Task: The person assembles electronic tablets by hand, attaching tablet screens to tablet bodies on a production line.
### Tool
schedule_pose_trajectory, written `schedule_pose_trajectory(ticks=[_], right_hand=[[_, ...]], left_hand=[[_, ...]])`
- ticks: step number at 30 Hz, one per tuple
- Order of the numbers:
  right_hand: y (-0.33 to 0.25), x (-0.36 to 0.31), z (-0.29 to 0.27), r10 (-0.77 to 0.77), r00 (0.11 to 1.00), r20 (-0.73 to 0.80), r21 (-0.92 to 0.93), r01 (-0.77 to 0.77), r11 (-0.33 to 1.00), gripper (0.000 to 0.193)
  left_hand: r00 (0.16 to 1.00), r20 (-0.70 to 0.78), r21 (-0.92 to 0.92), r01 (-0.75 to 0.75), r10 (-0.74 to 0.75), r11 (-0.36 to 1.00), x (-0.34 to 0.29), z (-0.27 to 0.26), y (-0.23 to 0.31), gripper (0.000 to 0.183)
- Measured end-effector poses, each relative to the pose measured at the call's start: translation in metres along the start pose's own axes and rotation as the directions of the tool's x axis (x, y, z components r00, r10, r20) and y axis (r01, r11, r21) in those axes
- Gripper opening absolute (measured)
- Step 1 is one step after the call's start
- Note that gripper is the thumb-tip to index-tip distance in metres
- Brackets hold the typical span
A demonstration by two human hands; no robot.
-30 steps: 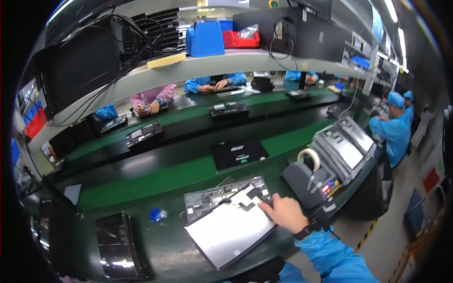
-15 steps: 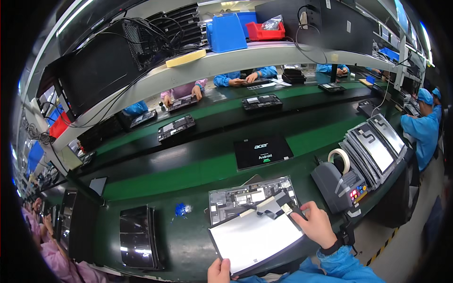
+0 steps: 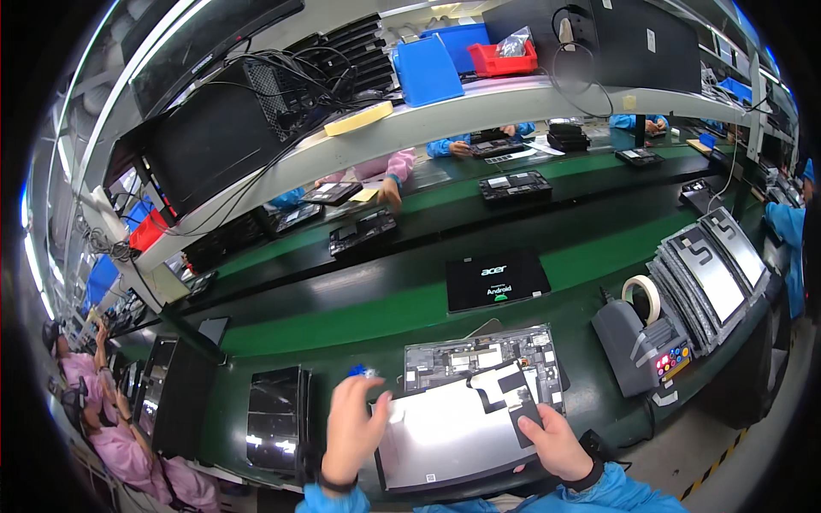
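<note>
A silver-backed display panel [image 3: 453,436] with a black ribbon cable lies tilted low in front of me. My right hand [image 3: 556,440] grips its right edge, thumb on top over a dark strip. At the panel's left edge, my left hand [image 3: 351,432] is raised, thumb and fingers apart, apparently holding nothing. Just beyond the panel lies an opened tablet [image 3: 479,349] with its circuit boards showing, its near part hidden by the panel. Past it, a tablet with a lit black screen [image 3: 498,282] lies on the green bench.
A grey tape dispenser [image 3: 633,346] stands right, beside stacked silver panels [image 3: 710,269]. At left lies a stack of glossy black panels [image 3: 275,419], near a blue scrap [image 3: 357,371]. A shelf [image 3: 479,98] crosses above. Other people work across the bench and at far left.
My left hand has let go of the panel's near left corner and risen beside its left edge. The panel now lies flatter, still in my right hand. The view has shifted left.
</note>
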State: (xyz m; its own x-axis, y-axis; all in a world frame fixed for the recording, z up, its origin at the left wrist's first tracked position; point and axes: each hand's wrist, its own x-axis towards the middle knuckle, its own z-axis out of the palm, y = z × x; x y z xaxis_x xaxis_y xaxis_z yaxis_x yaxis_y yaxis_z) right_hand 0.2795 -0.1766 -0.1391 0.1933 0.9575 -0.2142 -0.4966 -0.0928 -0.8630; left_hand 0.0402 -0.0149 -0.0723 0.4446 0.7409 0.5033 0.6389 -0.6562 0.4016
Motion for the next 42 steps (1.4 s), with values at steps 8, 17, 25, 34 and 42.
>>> schedule_pose_trajectory(ticks=[8, 17, 25, 34, 42], right_hand=[[0.005, -0.002, 0.004, -0.035, 0.998, -0.046, 0.025, 0.036, 0.999, 0.024], [0.006, 0.0, 0.003, -0.058, 0.998, -0.019, 0.015, 0.058, 0.998, 0.021], [0.008, 0.003, 0.005, -0.044, 0.999, -0.012, 0.013, 0.044, 0.999, 0.022], [0.007, 0.001, 0.008, -0.062, 0.998, 0.001, 0.046, 0.062, 0.997, 0.022], [0.003, 0.001, 0.022, -0.086, 0.994, -0.067, -0.018, 0.085, 0.996, 0.018]], left_hand=[[0.652, 0.742, -0.218, 0.453, -0.155, 0.864, 0.061, 0.031, -0.032, 0.029], [0.516, 0.812, -0.035, 0.513, -0.275, 0.858, 0.064, 0.037, -0.03, 0.046], [0.903, 0.396, -0.199, 0.263, -0.168, 0.944, 0.032, 0.049, -0.026, 0.041], [0.974, 0.227, -0.326, 0.067, 0.009, 0.943, 0.012, 0.062, -0.02, 0.016], [0.972, 0.222, -0.297, 0.145, -0.08, 0.944, 0.015, 0.076, -0.025, 0.015]])
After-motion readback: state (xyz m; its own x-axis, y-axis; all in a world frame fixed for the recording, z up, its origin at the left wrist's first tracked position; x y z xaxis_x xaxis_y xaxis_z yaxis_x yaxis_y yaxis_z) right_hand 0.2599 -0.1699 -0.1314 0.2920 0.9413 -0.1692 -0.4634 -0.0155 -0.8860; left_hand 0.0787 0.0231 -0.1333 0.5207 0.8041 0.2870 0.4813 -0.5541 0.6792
